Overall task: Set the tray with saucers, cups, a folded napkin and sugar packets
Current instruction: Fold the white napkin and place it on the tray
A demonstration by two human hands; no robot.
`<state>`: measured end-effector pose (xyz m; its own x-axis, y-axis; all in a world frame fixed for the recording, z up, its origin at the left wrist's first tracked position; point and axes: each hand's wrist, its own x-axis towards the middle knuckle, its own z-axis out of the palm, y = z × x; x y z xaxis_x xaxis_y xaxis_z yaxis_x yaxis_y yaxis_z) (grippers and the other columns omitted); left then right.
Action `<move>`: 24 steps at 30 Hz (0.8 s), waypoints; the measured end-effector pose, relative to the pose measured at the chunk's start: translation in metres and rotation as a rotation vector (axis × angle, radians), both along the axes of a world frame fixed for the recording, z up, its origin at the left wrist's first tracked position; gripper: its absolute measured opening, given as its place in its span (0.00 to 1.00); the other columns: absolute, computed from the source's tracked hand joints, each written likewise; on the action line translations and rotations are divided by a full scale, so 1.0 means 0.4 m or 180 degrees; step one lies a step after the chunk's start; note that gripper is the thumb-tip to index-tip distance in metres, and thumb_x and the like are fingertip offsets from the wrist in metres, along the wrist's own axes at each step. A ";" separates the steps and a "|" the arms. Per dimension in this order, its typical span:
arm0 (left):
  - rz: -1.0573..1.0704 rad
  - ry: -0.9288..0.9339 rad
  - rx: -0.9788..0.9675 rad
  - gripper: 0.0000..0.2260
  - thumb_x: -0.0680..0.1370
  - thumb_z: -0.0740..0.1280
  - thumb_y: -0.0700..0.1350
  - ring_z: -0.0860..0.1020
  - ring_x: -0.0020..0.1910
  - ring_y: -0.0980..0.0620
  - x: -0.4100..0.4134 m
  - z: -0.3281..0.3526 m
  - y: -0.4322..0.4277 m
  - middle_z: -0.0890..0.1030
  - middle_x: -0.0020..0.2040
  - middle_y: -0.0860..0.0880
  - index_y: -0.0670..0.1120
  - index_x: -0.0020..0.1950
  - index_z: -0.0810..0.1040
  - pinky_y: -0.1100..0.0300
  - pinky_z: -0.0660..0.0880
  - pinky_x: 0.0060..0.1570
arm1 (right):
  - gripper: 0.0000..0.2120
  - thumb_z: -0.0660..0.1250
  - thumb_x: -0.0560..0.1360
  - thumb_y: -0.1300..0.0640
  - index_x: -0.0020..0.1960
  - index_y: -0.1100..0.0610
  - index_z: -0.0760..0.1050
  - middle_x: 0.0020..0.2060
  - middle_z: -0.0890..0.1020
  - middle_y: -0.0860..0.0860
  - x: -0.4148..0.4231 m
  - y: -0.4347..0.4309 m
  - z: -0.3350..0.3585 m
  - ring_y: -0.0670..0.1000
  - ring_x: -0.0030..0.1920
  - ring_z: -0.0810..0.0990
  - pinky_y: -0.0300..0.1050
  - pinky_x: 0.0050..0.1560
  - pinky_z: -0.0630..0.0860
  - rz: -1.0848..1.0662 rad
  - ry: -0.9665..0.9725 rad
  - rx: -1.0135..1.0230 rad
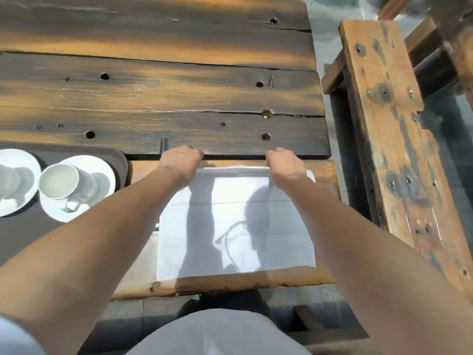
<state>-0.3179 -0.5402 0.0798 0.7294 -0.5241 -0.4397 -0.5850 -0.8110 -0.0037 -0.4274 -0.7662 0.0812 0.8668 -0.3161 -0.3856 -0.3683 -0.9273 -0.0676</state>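
Note:
A white napkin lies spread flat on the near plank of the wooden table. My left hand grips its far left corner and my right hand grips its far right corner, both with fingers curled on the cloth's far edge. To the left sits a dark tray holding two white saucers, each with a white cup; the nearer cup stands upright with its handle toward me. No sugar packets are in view.
The dark, worn wooden table stretches away from me with holes and cracks. A wooden bench stands to the right, across a narrow gap. My lap shows below the table's near edge.

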 end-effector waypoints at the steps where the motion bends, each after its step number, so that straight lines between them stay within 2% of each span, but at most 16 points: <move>1: 0.0009 -0.0065 -0.0048 0.14 0.69 0.68 0.33 0.76 0.44 0.44 -0.020 0.016 0.020 0.78 0.48 0.47 0.49 0.47 0.73 0.54 0.73 0.38 | 0.20 0.62 0.67 0.73 0.55 0.57 0.74 0.52 0.76 0.56 -0.025 0.015 0.023 0.60 0.54 0.76 0.49 0.48 0.71 -0.0004 -0.0099 -0.0006; 4: -0.0036 -0.0120 -0.0225 0.14 0.67 0.66 0.32 0.72 0.42 0.46 -0.074 0.052 0.072 0.74 0.44 0.49 0.49 0.43 0.70 0.55 0.69 0.36 | 0.18 0.63 0.67 0.72 0.53 0.57 0.74 0.51 0.76 0.55 -0.105 0.058 0.081 0.59 0.54 0.76 0.49 0.47 0.71 -0.0005 -0.0272 -0.0103; 8: -0.0224 -0.0186 -0.0376 0.11 0.68 0.63 0.33 0.75 0.43 0.44 -0.142 0.081 0.137 0.74 0.45 0.47 0.47 0.44 0.70 0.56 0.70 0.34 | 0.16 0.62 0.69 0.72 0.53 0.57 0.74 0.51 0.76 0.55 -0.192 0.111 0.124 0.55 0.49 0.72 0.46 0.45 0.68 -0.0106 -0.0357 -0.0260; 14: -0.0448 -0.0596 -0.0342 0.11 0.70 0.64 0.35 0.76 0.46 0.44 -0.246 0.098 0.190 0.74 0.47 0.47 0.49 0.46 0.71 0.57 0.60 0.31 | 0.17 0.62 0.73 0.72 0.57 0.58 0.76 0.54 0.78 0.56 -0.314 0.151 0.124 0.57 0.54 0.75 0.50 0.54 0.76 -0.0266 -0.0539 -0.0544; 20: -0.0211 -0.0385 -0.0570 0.11 0.71 0.63 0.35 0.69 0.43 0.46 -0.336 0.083 0.240 0.70 0.45 0.49 0.50 0.44 0.68 0.56 0.66 0.35 | 0.17 0.67 0.73 0.70 0.60 0.57 0.77 0.58 0.78 0.55 -0.413 0.163 0.099 0.57 0.57 0.75 0.50 0.54 0.74 -0.0366 -0.0453 -0.0767; 24: -0.0138 -0.0276 -0.0670 0.10 0.71 0.63 0.35 0.73 0.48 0.45 -0.390 0.050 0.278 0.72 0.46 0.49 0.50 0.43 0.69 0.56 0.68 0.38 | 0.18 0.68 0.74 0.68 0.62 0.57 0.76 0.56 0.79 0.55 -0.454 0.182 0.076 0.57 0.56 0.75 0.51 0.53 0.75 -0.0230 -0.0374 -0.0894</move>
<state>-0.4739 -0.4290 0.0999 0.7345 -0.6292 -0.2541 -0.6241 -0.7734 0.1111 -0.6089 -0.6935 0.1117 0.8717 -0.4585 -0.1730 -0.4388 -0.8874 0.1414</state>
